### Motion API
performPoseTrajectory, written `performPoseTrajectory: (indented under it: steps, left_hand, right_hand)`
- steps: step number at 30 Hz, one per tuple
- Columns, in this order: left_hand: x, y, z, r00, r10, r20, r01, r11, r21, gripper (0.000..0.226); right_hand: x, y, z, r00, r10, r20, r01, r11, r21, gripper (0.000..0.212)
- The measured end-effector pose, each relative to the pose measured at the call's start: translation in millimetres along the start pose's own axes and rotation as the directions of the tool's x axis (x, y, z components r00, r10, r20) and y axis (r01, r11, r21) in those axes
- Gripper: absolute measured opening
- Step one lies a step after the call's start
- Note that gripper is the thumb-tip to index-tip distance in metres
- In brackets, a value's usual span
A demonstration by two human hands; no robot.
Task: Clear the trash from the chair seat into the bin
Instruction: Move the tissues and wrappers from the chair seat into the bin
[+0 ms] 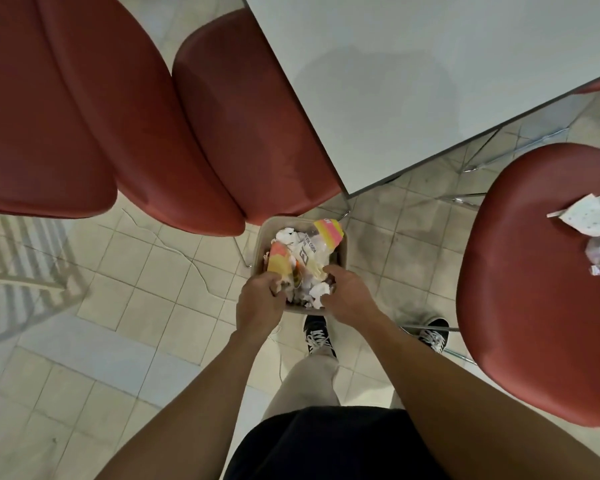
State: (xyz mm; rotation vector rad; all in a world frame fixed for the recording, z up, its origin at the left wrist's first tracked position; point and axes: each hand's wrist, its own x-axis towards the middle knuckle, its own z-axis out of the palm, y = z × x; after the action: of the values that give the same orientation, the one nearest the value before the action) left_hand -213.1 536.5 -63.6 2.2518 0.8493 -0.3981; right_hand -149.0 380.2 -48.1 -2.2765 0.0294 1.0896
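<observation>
From the head camera I look straight down on a small beige bin (340, 252) standing on the tiled floor (146, 292), just beside the front edge of a red chair (253, 133) and near the corner of a pale table (430, 81). The bin is heaped with crumpled white paper and pink-and-yellow wrappers (328, 232). My left hand (260, 299) is at the near left rim, fingers curled tight around a wad of wrapper and paper (280, 263) that stands up out of the pile. My right hand (347, 294) sits at the near right rim, its fingers bent over a crumpled white scrap (318, 292); I cannot tell whether it truly grips the scrap or merely rests on it. Both forearms reach down from the bottom of the frame, and my dark laced shoes (318, 336) stand just behind the bin. Off to the right, well apart from the bin, a second red chair seat (534, 271) holds the remaining trash (589, 220): a dotted white paper and a crinkled clear wrapper near the frame edge.
</observation>
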Motion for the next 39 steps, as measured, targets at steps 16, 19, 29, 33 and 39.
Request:
performPoseTrajectory:
  steps: [16, 19, 29, 33, 39]
  left_hand:
    - [-3.4, 130.4, 47.2, 0.944, 0.292, 0.156, -0.319, 0.926, 0.199, 0.014]
    - [-9.1, 168.6, 64.8, 0.921, 0.335, 0.200, -0.373, 0.906, 0.201, 0.014]
    - [-35.9, 315.3, 153.8, 0.781, 0.516, 0.353, -0.603, 0.771, 0.205, 0.025]
    - [-42.9, 367.6, 202.7, 0.747, 0.544, 0.382, -0.648, 0.724, 0.236, 0.031]
    - [-52.0, 433.5, 271.7, 0.696, 0.593, 0.406, -0.704, 0.674, 0.223, 0.034]
  right_hand:
    - [-33.1, 82.0, -111.3, 0.981, 0.079, -0.178, -0.051, 0.986, 0.156, 0.064]
    - [-44.3, 106.7, -146.1, 0.967, 0.098, -0.234, -0.051, 0.979, 0.200, 0.061]
    - [-79.5, 218.9, -260.6, 0.892, 0.228, -0.392, -0.096, 0.940, 0.327, 0.059]
    - [-83.2, 270.4, -297.2, 0.876, 0.269, -0.400, -0.114, 0.922, 0.371, 0.059]
    - [-81.8, 343.9, -346.1, 0.856, 0.338, -0.391, -0.163, 0.894, 0.417, 0.062]
